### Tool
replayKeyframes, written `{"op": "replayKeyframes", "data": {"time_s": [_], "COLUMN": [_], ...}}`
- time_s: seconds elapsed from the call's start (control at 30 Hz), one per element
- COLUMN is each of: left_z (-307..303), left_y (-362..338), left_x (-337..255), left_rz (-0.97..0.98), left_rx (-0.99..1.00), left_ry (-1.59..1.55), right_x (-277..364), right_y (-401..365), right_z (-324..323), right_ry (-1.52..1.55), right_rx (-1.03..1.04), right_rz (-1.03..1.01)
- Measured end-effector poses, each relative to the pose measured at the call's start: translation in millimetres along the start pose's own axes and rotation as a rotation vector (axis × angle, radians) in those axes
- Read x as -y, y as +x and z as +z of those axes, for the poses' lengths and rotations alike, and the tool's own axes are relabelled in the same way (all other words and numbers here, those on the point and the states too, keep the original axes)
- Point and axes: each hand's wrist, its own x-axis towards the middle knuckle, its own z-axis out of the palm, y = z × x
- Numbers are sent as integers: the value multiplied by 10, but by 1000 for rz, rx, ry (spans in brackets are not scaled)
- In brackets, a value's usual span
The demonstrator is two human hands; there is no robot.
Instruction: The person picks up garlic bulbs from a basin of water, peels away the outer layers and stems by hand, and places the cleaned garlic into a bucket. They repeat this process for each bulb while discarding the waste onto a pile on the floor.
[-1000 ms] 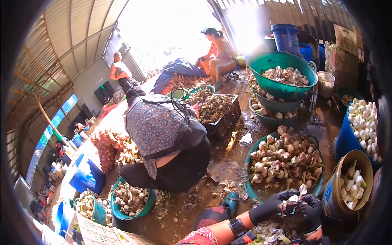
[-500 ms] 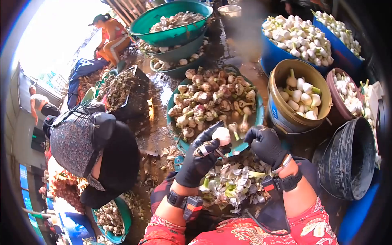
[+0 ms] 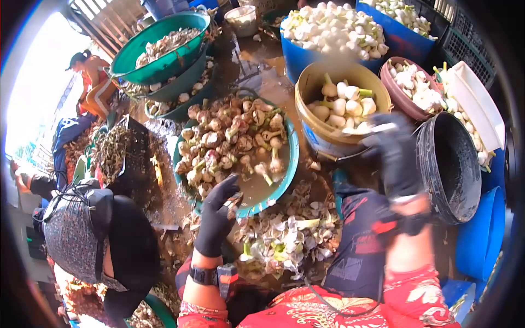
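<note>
My left hand [image 3: 217, 218], in a black glove, is closed around what looks like a small knife [image 3: 234, 203], mostly hidden by the fingers. It is at the near rim of a green basin [image 3: 295, 156] of unpeeled garlic bulbs [image 3: 227, 134] and murky water. My right hand [image 3: 395, 156], also gloved, is smeared by motion at the right near rim of a yellowish bucket [image 3: 303, 95]. A pale blur shows at its fingertips; whether it is a bulb in the fingers cannot be made out. Cleaned white garlic bulbs [image 3: 342, 104] lie inside that bucket.
Garlic peelings [image 3: 284, 235] are heaped before my knees. A black bucket [image 3: 449, 164] stands right, below a pinkish tub [image 3: 404, 85] of garlic. Blue tubs [image 3: 298, 57] of white garlic are behind. Stacked green basins [image 3: 164, 52] stand at back left. A bent-over person [image 3: 93, 229] is close left.
The white garlic bulb has left my left hand, which keeps the small knife. My right hand has moved from the basin rim to the yellowish bucket. The view has turned right.
</note>
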Motion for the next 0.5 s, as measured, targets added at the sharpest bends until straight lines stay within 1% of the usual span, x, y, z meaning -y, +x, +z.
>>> {"op": "replayKeyframes", "data": {"time_s": [0.03,0.07,0.1,0.13,0.17,0.2,0.23,0.27,0.3,0.33,0.37,0.4,0.43,0.47,0.5], "left_z": [48,104,223,342,521,642,692,702,708,663,607,577,541,465,385], "left_y": [-9,-47,-123,-210,-287,-326,-314,-300,-229,-124,-13,119,261,394,528], "left_x": [97,249,263,591,700,475,662,834,847,1163,1425,1396,1371,1709,2052], "left_rz": [64,23,-72,-239,-222,-220,-146,-235,-319,-343,-373,-350,-328,-291,-252], "left_rx": [24,96,219,328,421,520,563,504,444,358,231,155,75,-17,-109], "left_ry": [214,212,98,-26,0,257,335,282,226,102,-168,-23,123,36,-50], "right_x": [-92,-281,-710,-625,-771,-810,-681,-485,-227,14,73,148,135,139,24], "right_y": [-4,6,-15,-45,-94,-96,-46,-81,-26,6,-12,12,-13,-51,-141], "right_z": [-313,-672,-1060,-1189,-1336,-1290,-1166,-996,-747,-448,-178,88,336,528,746], "right_ry": [323,-12,-411,-470,-762,-466,-169,-91,-368,172,208,365,541,663,824], "right_rx": [-201,-164,-228,-214,-291,-374,-453,-324,-254,-195,-112,-33,112,275,338], "right_rz": [465,341,258,350,384,355,324,285,196,377,255,368,425,592,705]}}
